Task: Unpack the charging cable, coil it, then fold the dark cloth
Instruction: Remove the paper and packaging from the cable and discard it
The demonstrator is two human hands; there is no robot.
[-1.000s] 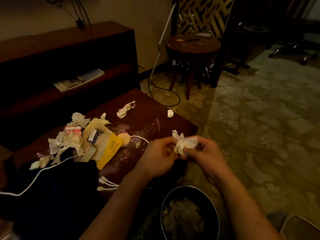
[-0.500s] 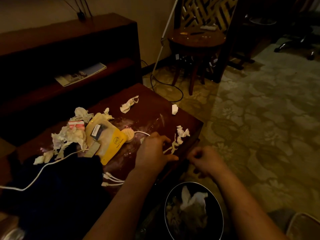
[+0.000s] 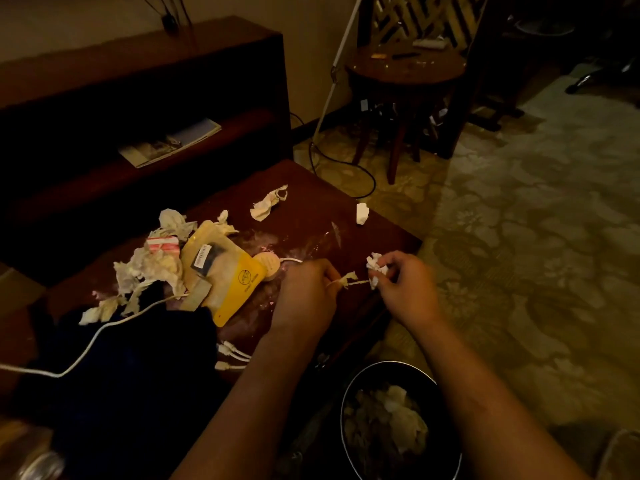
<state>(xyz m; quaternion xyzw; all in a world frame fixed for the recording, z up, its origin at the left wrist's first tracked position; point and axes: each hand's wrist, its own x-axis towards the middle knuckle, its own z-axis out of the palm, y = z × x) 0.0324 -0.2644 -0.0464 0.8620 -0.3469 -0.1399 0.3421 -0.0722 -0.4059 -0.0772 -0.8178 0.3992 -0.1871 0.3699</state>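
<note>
The white charging cable (image 3: 104,332) runs across the dark cloth (image 3: 131,368) at the table's near left, with its plug ends (image 3: 232,355) beside the cloth. A round white charging puck (image 3: 268,266) lies by the yellow package (image 3: 225,275). My left hand (image 3: 304,296) pinches one end of a twisted strip of white paper (image 3: 348,280) at the table's near right corner. My right hand (image 3: 403,285) grips crumpled white paper scraps (image 3: 375,268) at the strip's other end.
Torn paper scraps (image 3: 149,268) litter the dark wooden table (image 3: 311,209). A black bin (image 3: 398,424) with paper inside stands below my arms. A low shelf (image 3: 138,109) sits behind, a round stool (image 3: 405,74) beyond, patterned carpet (image 3: 536,237) to the right.
A second ago both hands held a paper wad over the bin; it dropped in. Both hands then moved to the table corner and picked up more paper scraps.
</note>
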